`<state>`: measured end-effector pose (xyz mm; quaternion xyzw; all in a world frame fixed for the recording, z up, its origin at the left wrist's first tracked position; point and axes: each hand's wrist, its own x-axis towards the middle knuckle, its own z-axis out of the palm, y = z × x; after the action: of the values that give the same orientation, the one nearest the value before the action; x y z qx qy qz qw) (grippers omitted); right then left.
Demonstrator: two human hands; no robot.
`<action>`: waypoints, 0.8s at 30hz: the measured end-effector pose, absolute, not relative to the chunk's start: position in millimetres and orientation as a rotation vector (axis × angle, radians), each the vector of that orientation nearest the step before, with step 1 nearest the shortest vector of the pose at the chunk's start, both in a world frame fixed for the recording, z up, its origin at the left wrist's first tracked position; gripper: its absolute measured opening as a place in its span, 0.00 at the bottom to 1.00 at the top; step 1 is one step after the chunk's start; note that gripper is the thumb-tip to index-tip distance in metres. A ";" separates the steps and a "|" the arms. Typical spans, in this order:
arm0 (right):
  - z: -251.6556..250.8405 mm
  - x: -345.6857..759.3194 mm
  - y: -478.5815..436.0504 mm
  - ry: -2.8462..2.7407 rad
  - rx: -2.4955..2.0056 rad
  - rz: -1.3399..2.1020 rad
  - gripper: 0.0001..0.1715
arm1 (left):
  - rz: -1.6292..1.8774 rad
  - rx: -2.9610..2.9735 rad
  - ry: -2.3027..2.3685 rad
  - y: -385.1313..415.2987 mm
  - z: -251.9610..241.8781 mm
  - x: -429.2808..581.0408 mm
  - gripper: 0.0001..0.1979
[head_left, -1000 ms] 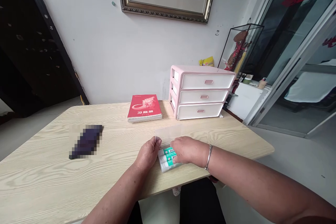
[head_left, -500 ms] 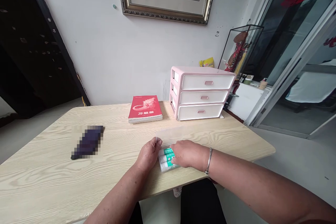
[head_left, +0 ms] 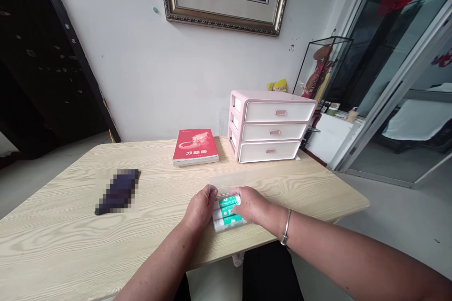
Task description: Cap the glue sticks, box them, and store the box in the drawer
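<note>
A clear plastic box (head_left: 219,228) lies near the table's front edge, its transparent lid (head_left: 226,180) raised at the far side. Inside, white-and-green glue sticks (head_left: 229,221) lie side by side. My left hand (head_left: 199,209) is closed on the box's left far corner, thumb near the lid's edge. From the right, my right hand (head_left: 252,206) curls over the sticks, its thumb on the middle one and fingers at the far one. The right ends of the sticks are partly hidden under that hand.
A red book (head_left: 196,145) lies towards the back of the wooden table (head_left: 148,244). To its right stands a pink-and-white drawer unit (head_left: 275,131). At the left is a dark, pixelated item (head_left: 120,190). The wall is behind the table.
My right hand has shifted slightly to the right, and more of the green labels show. My left hand stays at the box's corner.
</note>
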<state>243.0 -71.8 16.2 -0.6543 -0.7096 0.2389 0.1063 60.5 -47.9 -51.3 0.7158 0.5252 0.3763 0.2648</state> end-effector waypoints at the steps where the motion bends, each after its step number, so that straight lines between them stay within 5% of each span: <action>1: 16.9 244.3 -72.6 -2.091 -1.899 0.685 0.33 | 1.014 1.932 1.421 -48.0 -50.8 60.7 0.15; 8: 24.0 243.7 -71.6 -2.291 -1.945 0.685 0.34 | 1.033 1.930 1.404 -48.8 -48.9 60.9 0.16; 14: 43.1 235.6 -75.3 -2.524 -1.975 0.584 0.14 | 1.051 1.912 1.391 -48.1 -50.3 60.1 0.15; 24: 54.0 228.2 -80.3 -2.827 -1.919 0.540 0.24 | 1.021 1.909 1.366 -51.4 -44.5 60.2 0.15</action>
<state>228.2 -80.3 54.0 -0.5477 -0.8070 0.1542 -0.1582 60.2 -51.4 -44.5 0.7144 0.5112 0.3822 0.2868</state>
